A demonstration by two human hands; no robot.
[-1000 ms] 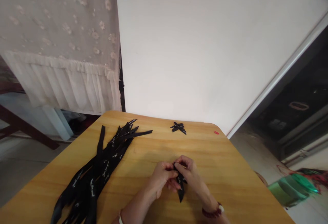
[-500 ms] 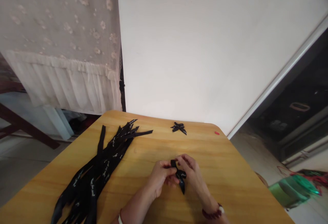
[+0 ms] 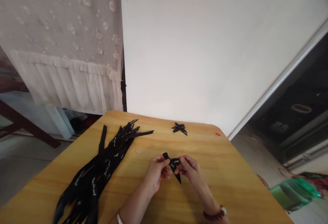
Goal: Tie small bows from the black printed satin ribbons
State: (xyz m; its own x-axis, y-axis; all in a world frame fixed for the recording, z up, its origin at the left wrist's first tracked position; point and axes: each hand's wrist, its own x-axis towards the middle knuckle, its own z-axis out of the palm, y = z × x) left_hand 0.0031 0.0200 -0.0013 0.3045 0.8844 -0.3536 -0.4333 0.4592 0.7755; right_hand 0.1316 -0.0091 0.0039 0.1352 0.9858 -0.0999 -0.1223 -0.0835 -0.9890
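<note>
A black ribbon with white lettering (image 3: 174, 164) is stretched between my two hands above the wooden table. My left hand (image 3: 158, 171) pinches its left part between thumb and fingers, with a short end poking up. On the other side, my right hand (image 3: 190, 168) grips the right part of the ribbon. One pointed tail hangs down between the hands. Farther back on the table lies a tied black ribbon bow (image 3: 179, 128). A long heap of black printed ribbon strips (image 3: 102, 169) spreads over the table's left side.
The wooden table (image 3: 220, 155) meets a white wall panel (image 3: 200, 53) at its back edge. A small red piece (image 3: 217, 134) lies near the back right corner. A lace curtain (image 3: 69, 46) hangs at the left; a green translucent container (image 3: 294, 191) stands beyond the right edge.
Both hands have shifted slightly up, and the ribbon between them is more spread out, its lettering now showing. The right fingers have moved from the top of the ribbon to its right part.
</note>
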